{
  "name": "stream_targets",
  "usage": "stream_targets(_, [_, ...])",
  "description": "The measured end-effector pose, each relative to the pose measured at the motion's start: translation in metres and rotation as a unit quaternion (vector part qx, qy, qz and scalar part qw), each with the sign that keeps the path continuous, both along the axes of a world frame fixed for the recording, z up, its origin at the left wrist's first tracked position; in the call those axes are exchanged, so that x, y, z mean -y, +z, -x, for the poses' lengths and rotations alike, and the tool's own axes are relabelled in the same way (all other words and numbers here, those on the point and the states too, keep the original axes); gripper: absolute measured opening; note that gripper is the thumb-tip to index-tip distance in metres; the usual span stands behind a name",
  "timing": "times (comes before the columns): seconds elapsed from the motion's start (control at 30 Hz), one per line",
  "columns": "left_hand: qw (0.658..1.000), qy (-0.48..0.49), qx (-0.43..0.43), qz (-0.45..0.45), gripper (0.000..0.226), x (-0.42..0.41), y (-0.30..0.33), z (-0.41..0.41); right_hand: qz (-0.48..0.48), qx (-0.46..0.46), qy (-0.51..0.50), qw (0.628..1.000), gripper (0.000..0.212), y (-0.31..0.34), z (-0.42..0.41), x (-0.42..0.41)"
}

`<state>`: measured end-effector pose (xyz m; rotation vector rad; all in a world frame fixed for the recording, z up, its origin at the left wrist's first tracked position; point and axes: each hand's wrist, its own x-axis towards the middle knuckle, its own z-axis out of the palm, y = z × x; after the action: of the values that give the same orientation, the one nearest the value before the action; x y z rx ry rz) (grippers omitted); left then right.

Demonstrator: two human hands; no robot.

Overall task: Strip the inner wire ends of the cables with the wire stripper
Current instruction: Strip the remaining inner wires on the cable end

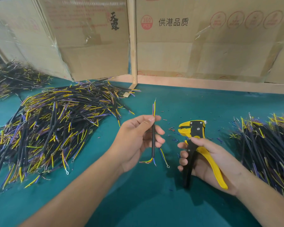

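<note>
My left hand point(138, 138) holds a short black cable point(153, 141) upright, fingers curled round its sheath. Yellow, red and blue inner wires point(154, 107) stick up above my fingertips, and more inner wires fan out at the cable's lower end. My right hand point(208, 159) grips the yellow and black wire stripper point(193, 133) by its handles, jaws pointing up and left, a hand's width right of the cable. The stripper's jaws are apart from the wires.
A large pile of black cables point(56, 125) lies on the green table point(138, 202) at the left, a further heap point(15, 77) behind it. Another pile point(267, 145) sits at the right. Insulation scraps point(172, 128) dot the middle. Cardboard boxes point(203, 46) wall the back.
</note>
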<state>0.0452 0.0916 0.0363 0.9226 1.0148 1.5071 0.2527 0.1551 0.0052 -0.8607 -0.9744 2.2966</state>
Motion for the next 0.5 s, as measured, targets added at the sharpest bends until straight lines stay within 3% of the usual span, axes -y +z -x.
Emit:
stream_targets(0.13, [0.999, 0.044, -0.004, -0.016, 0.021, 0.000, 0.000, 0.002, 0.000, -0.007, -0.002, 1.000, 0.040, -0.002, -0.001, -0.002])
stream_targets(0.23, [0.999, 0.015, 0.048, -0.006, 0.029, 0.001, 0.003, 0.005, 0.002, -0.022, 0.013, 1.000, 0.041, -0.009, -0.002, -0.006])
stream_targets(0.3, [0.999, -0.013, 0.048, 0.002, 0.022, 0.000, 0.005, 0.004, 0.003, -0.024, 0.023, 0.999, 0.047, -0.016, -0.002, -0.011])
stream_targets(0.37, [1.000, -0.022, -0.017, 0.005, 0.019, 0.000, 0.002, 0.002, 0.004, -0.022, 0.025, 0.999, 0.050, -0.022, -0.002, -0.017])
stream_targets(0.43, [0.994, -0.020, -0.110, 0.017, 0.035, 0.001, -0.003, 0.000, 0.011, -0.021, 0.027, 0.999, 0.050, -0.029, -0.002, -0.022])
stream_targets(0.5, [0.991, -0.028, -0.128, 0.031, 0.040, 0.001, -0.005, -0.002, 0.015, -0.024, 0.034, 0.999, 0.049, -0.033, -0.002, -0.025])
